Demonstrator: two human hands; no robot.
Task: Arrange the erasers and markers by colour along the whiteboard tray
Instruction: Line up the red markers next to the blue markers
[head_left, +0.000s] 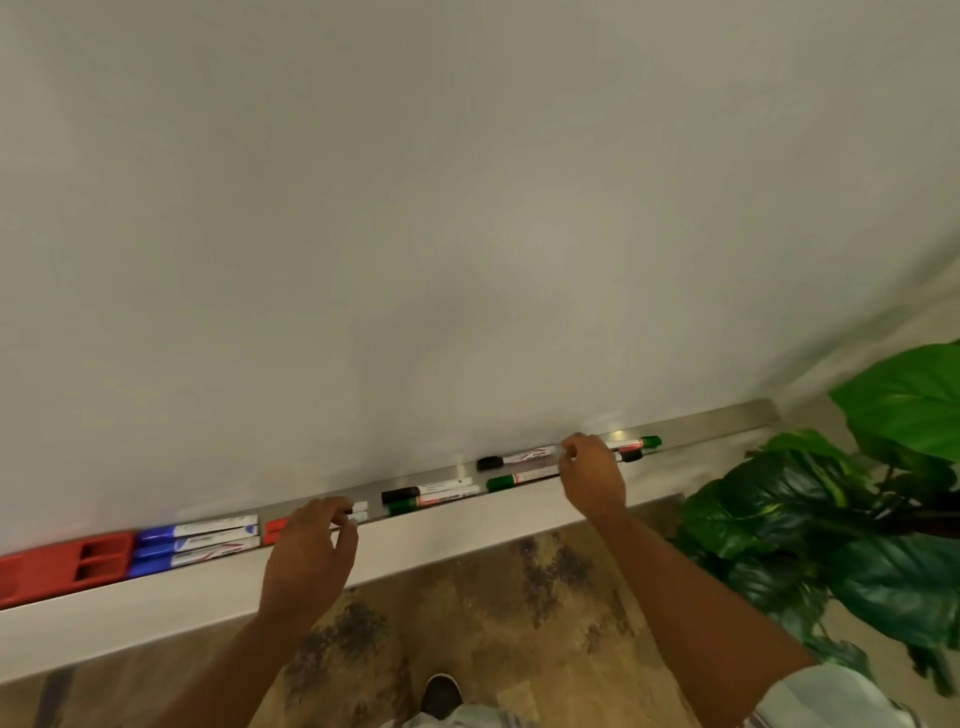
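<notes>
A metal tray (727, 421) runs along the whiteboard's lower edge. A red eraser (62, 566) lies at its far left, with three blue-capped markers (197, 540) beside it. My left hand (311, 545) is curled over two red-capped markers (272, 529), whose white ends stick out past my fingers. To the right lie a black and green pair (431, 496), then a black marker (514, 457) above a green marker (524, 479). My right hand (592, 475) curls over two markers, whose green cap (649, 442) and black cap (631, 455) show beyond it.
A large-leafed green plant (841, 509) stands close to the tray's right end. A pale ledge (467, 535) juts out under the tray. Below are patterned flooring and my shoe (441, 696).
</notes>
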